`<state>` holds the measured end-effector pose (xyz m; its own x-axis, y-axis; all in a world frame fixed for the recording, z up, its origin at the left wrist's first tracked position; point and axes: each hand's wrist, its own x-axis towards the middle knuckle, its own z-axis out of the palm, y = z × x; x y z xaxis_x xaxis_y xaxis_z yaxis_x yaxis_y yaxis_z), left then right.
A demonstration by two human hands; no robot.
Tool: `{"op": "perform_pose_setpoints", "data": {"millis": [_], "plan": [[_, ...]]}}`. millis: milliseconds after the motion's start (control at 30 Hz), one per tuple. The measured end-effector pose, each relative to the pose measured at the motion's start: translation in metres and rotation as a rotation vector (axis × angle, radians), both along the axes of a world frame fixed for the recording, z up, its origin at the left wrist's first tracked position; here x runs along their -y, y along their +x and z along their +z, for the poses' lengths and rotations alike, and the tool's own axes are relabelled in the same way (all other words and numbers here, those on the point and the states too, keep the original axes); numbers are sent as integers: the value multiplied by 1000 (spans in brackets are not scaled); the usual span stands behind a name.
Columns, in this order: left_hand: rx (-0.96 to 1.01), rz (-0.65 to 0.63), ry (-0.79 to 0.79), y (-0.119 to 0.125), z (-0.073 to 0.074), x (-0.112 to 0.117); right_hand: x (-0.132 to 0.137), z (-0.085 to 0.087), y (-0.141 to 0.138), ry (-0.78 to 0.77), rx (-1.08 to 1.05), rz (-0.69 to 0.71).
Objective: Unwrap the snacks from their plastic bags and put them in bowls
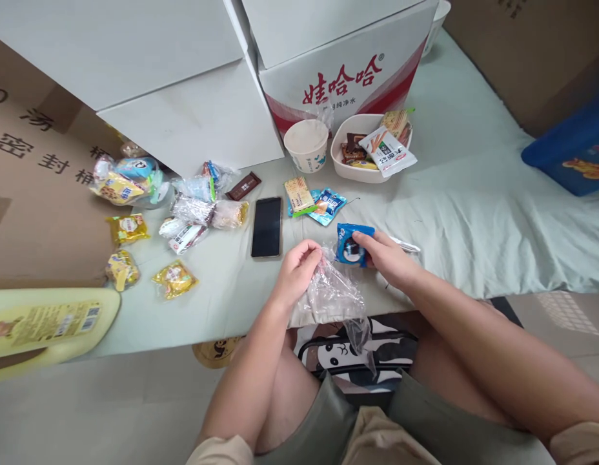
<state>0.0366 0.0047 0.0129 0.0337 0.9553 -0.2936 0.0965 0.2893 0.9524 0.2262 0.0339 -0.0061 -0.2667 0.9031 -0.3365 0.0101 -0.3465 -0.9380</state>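
My left hand point(298, 270) pinches the edge of a clear plastic bag point(335, 290), which hangs crumpled over the table's front edge. To its right, my right hand point(384, 255) grips a blue snack packet point(352, 245) with a dark round picture on its front. Part of a white wrapper point(405, 245) shows beside the right hand; whether the hand touches it I cannot tell. Just beyond my hands lie a cracker packet point(299, 195) and a light-blue snack packet point(327, 205). A black phone point(266, 227) rests left of them.
Behind stand a paper cup point(306, 146) and a white bowl point(345, 169) of snack packets, against a white printed carton point(348, 84). Several wrapped snacks point(193, 210) lie at left, near a yellow jug point(52, 323). A blue container point(570, 152) is at right.
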Motion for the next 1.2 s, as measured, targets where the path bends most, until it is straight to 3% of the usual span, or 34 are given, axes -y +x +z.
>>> {"op": "perform_pose_setpoints", "data": {"millis": [300,533,667,767,933,1067,1200], "plan": [[-47,-55,59,0,-3,2,-10,-15,7,21,-119,-294],[-44,-54,41,0,-4,0,-5,-2,5,63,-208,-201],[1,-29,37,-1,-2,-1,0,-3,4,186,-113,-220],[192,26,7,-1,-2,-3,5,-2,5,368,-8,-110],[519,45,-109,0,-3,-2,13,-2,3,724,166,317],[431,-85,-137,-6,-1,-1,15,-10,-3,934,372,466],[140,-122,-123,-23,4,-2,17,-15,-5,946,772,477]]}}
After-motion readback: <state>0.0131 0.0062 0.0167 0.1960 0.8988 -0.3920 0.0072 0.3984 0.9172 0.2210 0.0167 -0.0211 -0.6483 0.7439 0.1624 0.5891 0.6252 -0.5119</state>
